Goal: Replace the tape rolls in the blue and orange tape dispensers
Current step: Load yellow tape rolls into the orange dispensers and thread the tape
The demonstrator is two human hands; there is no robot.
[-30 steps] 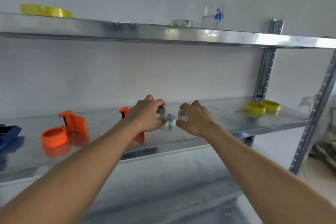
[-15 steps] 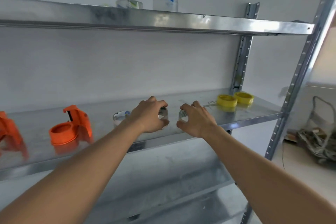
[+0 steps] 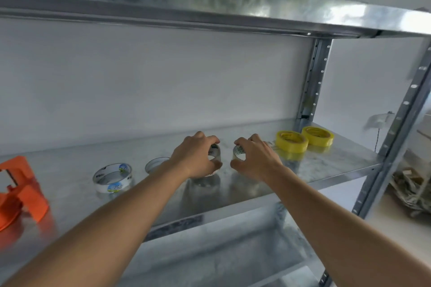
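- My left hand [image 3: 197, 157] is curled round a clear tape roll [image 3: 214, 154]. My fingers [image 3: 210, 140] go over its top and my thumb is under it. The roll stands up on its edge on the metal shelf [image 3: 326, 165].
- My right hand [image 3: 256, 158] is curled round a second clear roll [image 3: 238, 153]. My fingers are on top and my thumb is at the bottom. This roll is up on its edge too.
- The two rolls are just beside each other. They do not touch.
- At 9 o'clock from my left hand a bigger clear roll with blue marks [image 3: 113, 177] lies flat.
- Between that roll and my left wrist is another clear ring [image 3: 155, 163]. My arm hides part of it.
- Far off at 9 o'clock, at the edge of the view, is the orange tape dispenser [image 3: 18, 193]. Only part of it shows.
- At 2 o'clock from my right hand two yellow tape rolls [image 3: 291, 141] lie flat, touching each other.
- A top shelf [image 3: 210, 0] hangs above my hands.
- A metal post [image 3: 396, 133] stands at 3 o'clock.
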